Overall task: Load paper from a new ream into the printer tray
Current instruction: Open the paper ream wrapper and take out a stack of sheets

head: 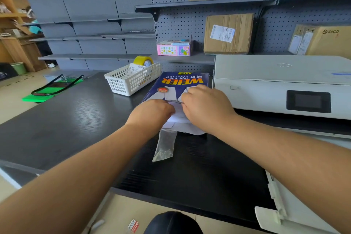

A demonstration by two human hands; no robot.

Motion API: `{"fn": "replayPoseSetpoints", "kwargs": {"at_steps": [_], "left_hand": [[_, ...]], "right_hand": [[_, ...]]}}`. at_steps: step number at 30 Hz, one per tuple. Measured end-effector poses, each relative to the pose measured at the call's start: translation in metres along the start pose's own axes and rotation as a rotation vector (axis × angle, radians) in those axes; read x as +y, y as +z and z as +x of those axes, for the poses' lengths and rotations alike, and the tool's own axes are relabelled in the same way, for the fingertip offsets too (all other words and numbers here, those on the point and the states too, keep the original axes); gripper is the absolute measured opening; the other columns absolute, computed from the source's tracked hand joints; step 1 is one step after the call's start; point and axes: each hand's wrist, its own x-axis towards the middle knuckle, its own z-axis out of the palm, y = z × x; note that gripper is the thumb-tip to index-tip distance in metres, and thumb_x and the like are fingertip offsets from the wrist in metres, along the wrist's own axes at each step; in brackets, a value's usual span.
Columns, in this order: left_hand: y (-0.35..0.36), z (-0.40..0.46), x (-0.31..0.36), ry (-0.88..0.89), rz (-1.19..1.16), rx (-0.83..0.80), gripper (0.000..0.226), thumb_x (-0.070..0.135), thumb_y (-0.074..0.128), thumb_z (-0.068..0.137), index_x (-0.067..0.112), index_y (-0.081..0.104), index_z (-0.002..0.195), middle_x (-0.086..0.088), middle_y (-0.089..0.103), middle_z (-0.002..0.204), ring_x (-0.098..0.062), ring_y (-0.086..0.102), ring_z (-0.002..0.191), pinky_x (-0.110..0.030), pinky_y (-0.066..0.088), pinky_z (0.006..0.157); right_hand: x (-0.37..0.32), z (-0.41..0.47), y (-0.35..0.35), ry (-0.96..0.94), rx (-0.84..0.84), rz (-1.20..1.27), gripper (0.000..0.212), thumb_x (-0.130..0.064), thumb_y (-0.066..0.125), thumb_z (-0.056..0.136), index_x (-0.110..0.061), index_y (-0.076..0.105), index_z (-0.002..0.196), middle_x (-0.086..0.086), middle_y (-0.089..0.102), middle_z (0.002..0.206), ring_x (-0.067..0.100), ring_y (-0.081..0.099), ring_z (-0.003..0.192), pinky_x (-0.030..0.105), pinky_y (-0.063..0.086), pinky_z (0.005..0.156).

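Ream (175,86), long axis running far to near, wrapper flap pinched at the near end by left hand (152,113) and right hand (206,106); printer (266,85) at right

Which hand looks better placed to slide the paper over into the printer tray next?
Probably the right hand: it lies on the ream's printer side, with the pulled-out tray on that side. The left hand is farther away.

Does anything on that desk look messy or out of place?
Mostly tidy. The ream has its near end torn open, and a loose strip of wrapper trails from it across the desk. Both hands, left hand and right hand, are working at that opening.
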Motion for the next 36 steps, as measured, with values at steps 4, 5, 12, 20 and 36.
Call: {"fn": "replayPoseSetpoints", "kwargs": {"at_steps": [4,5,12,20,36], "left_hand": [[-0.007,0.005,-0.001,-0.040,-0.067,-0.001,0.018,0.011,0.054,0.092,0.020,0.069,0.088,-0.001,0.069,0.092,-0.027,0.064,0.084,-0.040,0.055,0.069],[-0.009,0.007,-0.002,-0.050,-0.075,-0.006,0.020,0.014,0.051,0.095,0.020,0.070,0.089,0.000,0.070,0.093,-0.026,0.065,0.085,-0.038,0.055,0.070],[-0.018,0.006,0.000,-0.014,-0.043,-0.050,0.024,0.020,0.048,0.097,0.020,0.072,0.093,0.000,0.071,0.097,-0.027,0.065,0.087,-0.038,0.054,0.071],[-0.020,0.006,-0.005,0.025,-0.075,-0.049,0.024,0.023,0.051,0.098,0.026,0.074,0.098,0.002,0.074,0.100,-0.026,0.066,0.090,-0.040,0.056,0.075],[-0.001,-0.005,0.003,0.047,0.122,0.091,0.033,-0.003,0.064,0.075,0.016,0.066,0.101,-0.003,0.070,0.089,-0.030,0.068,0.079,-0.033,0.044,0.052]], "right_hand": [[0.001,0.000,0.002,-0.006,0.008,0.002,0.013,-0.011,0.083,0.070,-0.011,0.069,0.069,0.007,0.066,0.066,0.031,0.063,0.062,0.026,0.030,0.049],[0.001,0.000,0.003,-0.010,0.007,0.002,0.013,-0.011,0.082,0.071,-0.011,0.070,0.070,0.006,0.067,0.067,0.031,0.064,0.063,0.026,0.030,0.050],[0.003,0.001,0.006,-0.013,-0.005,-0.001,0.007,-0.013,0.078,0.077,-0.012,0.070,0.075,0.006,0.068,0.071,0.030,0.065,0.068,0.027,0.032,0.050],[0.004,0.001,0.006,-0.019,-0.053,-0.010,0.006,-0.015,0.065,0.088,-0.015,0.071,0.087,0.004,0.070,0.084,0.029,0.064,0.081,0.031,0.035,0.054],[0.001,-0.001,0.003,0.007,-0.092,0.046,0.014,-0.018,0.056,0.093,-0.014,0.069,0.089,0.005,0.069,0.089,0.030,0.061,0.088,0.033,0.038,0.056]]}}
